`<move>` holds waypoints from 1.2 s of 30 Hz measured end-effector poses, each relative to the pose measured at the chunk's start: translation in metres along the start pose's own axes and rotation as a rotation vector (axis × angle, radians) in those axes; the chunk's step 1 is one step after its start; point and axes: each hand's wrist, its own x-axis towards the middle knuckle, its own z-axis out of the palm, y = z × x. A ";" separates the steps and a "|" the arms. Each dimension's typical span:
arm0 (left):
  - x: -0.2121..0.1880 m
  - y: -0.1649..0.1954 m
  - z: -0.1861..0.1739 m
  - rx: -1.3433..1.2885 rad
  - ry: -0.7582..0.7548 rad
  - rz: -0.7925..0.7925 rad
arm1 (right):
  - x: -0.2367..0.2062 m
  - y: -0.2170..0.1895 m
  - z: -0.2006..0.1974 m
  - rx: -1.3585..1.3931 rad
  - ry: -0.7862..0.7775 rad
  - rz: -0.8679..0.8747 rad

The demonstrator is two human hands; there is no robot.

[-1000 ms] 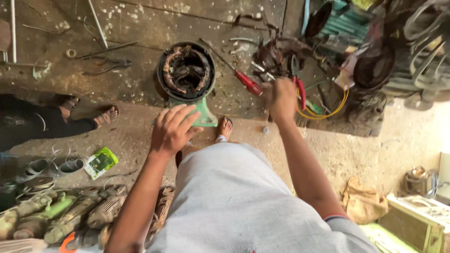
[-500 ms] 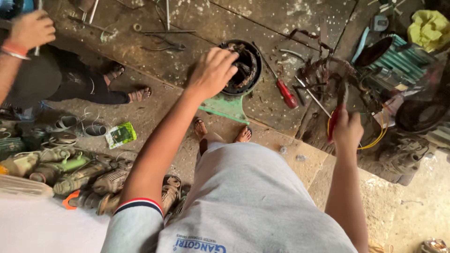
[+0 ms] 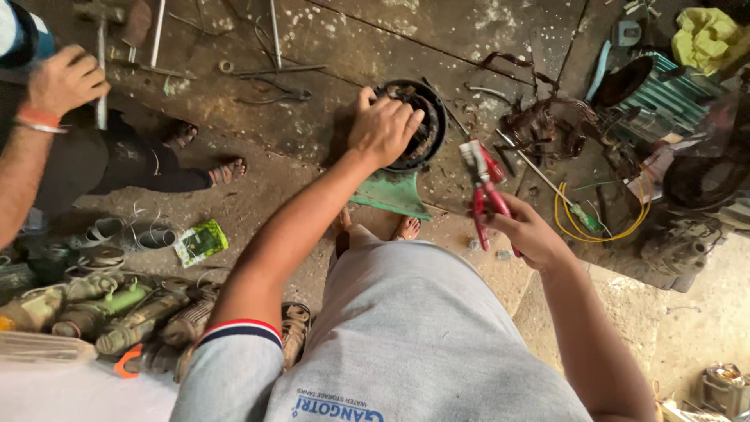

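My left hand [image 3: 384, 126] rests on top of a round black motor stator [image 3: 432, 125] that sits on a concrete slab, its fingers spread over the rim. A green flat base piece [image 3: 394, 194] lies just in front of the stator. My right hand [image 3: 525, 231] grips red-handled pliers [image 3: 483, 178], jaws pointing up and away from me, to the right of the stator. My sandalled feet [image 3: 407, 228] stand below the slab edge.
Another person's hand [image 3: 66, 80] at upper left holds a metal rod; their sandalled feet [image 3: 225, 169] stand nearby. Tangled copper wire [image 3: 539, 125], a screwdriver [image 3: 574, 209], yellow cable [image 3: 617, 233] and a green finned motor [image 3: 664, 94] lie right. Old motor parts [image 3: 101, 309] pile at lower left.
My left hand has settled onto the stator. My right hand has lifted the pliers higher and nearer the stator. The view has shifted right and the other person's hand stays at upper left.
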 end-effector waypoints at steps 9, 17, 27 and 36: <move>0.002 -0.003 -0.009 -0.153 -0.061 -0.124 | 0.049 -0.051 0.033 0.156 -0.230 0.140; 0.023 -0.045 -0.017 -0.218 0.139 -0.177 | 0.045 -0.094 0.046 -0.130 -0.129 0.337; 0.042 -0.061 0.008 -0.262 0.213 -0.196 | 0.075 -0.146 0.065 -0.295 -0.111 0.602; 0.041 -0.063 0.002 -0.363 0.253 -0.200 | 0.074 -0.125 0.084 0.015 0.022 0.612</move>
